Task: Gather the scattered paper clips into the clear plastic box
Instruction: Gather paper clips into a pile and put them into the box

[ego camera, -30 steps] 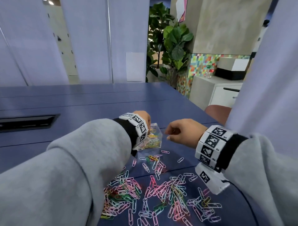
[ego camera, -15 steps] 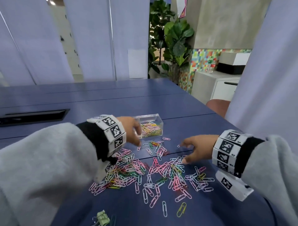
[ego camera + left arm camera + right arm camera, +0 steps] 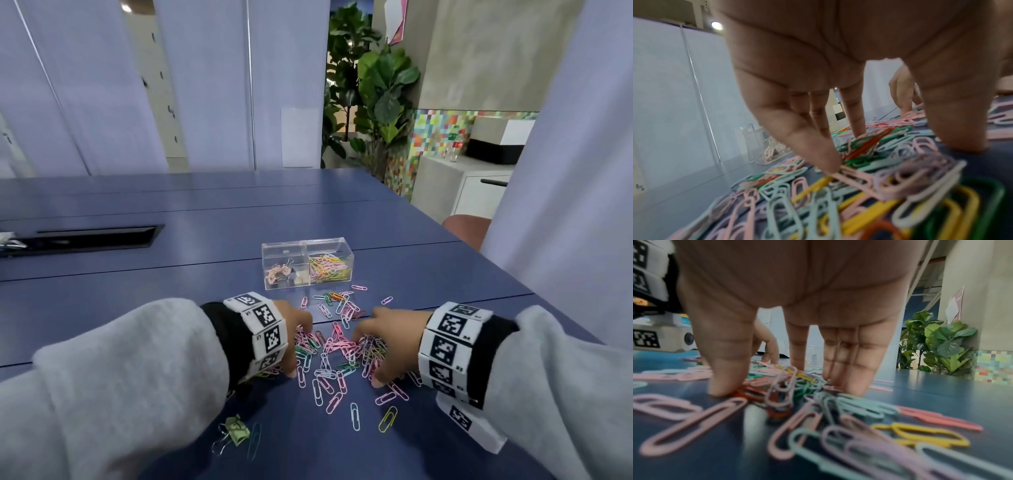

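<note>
both hands — left hand (image 3: 297,337) and right hand (image 3: 390,346) — rest unclenched, fingertips down, raking the paper clips (image 3: 337,349) on the surface (image 3: 428,281); the clear plastic box (image 3: 307,264) sits just beyond; a loose scoop could spill clips or snag the binder clip (image 3: 236,430).

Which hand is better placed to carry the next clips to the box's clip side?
Probably right: the right hand lies below the box's clip-filled right compartment; the left hand lies toward the other.
</note>
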`<state>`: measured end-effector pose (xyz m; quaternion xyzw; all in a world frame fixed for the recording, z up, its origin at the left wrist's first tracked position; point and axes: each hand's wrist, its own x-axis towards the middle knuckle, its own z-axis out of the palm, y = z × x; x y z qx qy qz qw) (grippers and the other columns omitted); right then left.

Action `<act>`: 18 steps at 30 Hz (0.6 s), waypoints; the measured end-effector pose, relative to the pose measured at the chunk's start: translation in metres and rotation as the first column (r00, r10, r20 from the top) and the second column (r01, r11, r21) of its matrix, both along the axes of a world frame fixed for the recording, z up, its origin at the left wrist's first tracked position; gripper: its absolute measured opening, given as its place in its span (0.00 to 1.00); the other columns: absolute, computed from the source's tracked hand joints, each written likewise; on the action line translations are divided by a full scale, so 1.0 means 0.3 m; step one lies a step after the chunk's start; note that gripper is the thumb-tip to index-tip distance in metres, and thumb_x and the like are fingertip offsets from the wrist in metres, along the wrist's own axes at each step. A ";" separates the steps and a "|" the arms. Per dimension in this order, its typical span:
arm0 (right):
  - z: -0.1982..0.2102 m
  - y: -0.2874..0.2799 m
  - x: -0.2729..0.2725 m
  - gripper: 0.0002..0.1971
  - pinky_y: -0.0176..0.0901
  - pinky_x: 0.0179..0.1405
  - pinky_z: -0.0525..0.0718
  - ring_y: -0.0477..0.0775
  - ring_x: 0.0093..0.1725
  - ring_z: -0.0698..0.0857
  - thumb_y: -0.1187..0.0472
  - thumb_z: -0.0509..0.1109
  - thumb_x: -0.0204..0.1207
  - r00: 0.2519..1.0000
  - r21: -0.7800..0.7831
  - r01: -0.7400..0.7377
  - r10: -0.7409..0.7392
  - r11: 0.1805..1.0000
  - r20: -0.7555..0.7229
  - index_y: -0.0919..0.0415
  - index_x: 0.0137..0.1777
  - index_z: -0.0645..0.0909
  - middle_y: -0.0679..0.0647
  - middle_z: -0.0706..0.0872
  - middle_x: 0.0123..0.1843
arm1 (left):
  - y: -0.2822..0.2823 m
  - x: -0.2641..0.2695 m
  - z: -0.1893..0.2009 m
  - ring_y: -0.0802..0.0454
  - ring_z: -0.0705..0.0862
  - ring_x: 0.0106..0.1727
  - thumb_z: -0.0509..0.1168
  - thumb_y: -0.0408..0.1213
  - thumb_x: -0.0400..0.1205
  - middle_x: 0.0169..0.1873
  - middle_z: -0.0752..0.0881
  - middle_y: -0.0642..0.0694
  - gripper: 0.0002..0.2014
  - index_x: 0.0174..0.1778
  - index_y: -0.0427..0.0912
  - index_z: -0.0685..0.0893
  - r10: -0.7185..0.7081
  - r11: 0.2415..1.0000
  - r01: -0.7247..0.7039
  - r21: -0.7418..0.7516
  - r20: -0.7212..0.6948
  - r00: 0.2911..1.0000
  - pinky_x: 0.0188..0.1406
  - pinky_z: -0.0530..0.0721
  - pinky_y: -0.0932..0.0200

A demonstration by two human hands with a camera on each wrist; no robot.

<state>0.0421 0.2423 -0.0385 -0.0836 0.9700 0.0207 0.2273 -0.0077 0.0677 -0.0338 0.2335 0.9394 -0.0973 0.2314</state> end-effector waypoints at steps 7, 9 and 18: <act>-0.025 -0.008 -0.040 0.12 0.43 0.47 0.79 0.52 0.46 0.77 0.64 0.71 0.68 0.998 -0.111 0.008 -0.015 0.994 -0.056 0.49 0.50 0.80 0.48 0.76 0.46 | 0.018 -0.005 -0.010 0.51 0.74 0.48 0.71 0.37 0.74 0.55 0.82 0.43 0.14 0.55 0.46 0.80 -0.022 0.999 0.025 0.045 -0.048 0.999 0.44 0.72 0.60; -0.025 -0.010 -0.046 0.11 0.42 0.44 0.77 0.53 0.46 0.77 0.66 0.70 0.68 0.999 -0.120 -0.003 -0.001 0.993 -0.036 0.48 0.42 0.77 0.49 0.77 0.44 | 0.019 -0.009 -0.009 0.50 0.74 0.48 0.70 0.35 0.75 0.54 0.82 0.43 0.15 0.57 0.44 0.81 -0.036 0.997 0.040 0.061 -0.067 0.997 0.43 0.72 0.60; 0.035 0.022 -0.087 0.15 0.34 0.30 0.73 0.41 0.28 0.74 0.65 0.72 0.67 0.993 -0.174 0.022 -0.042 0.984 -0.113 0.48 0.27 0.73 0.42 0.76 0.27 | -0.046 -0.044 0.043 0.58 0.75 0.30 0.69 0.33 0.72 0.27 0.74 0.57 0.08 0.35 0.50 0.77 0.043 0.938 0.014 0.346 -0.155 0.987 0.27 0.71 0.67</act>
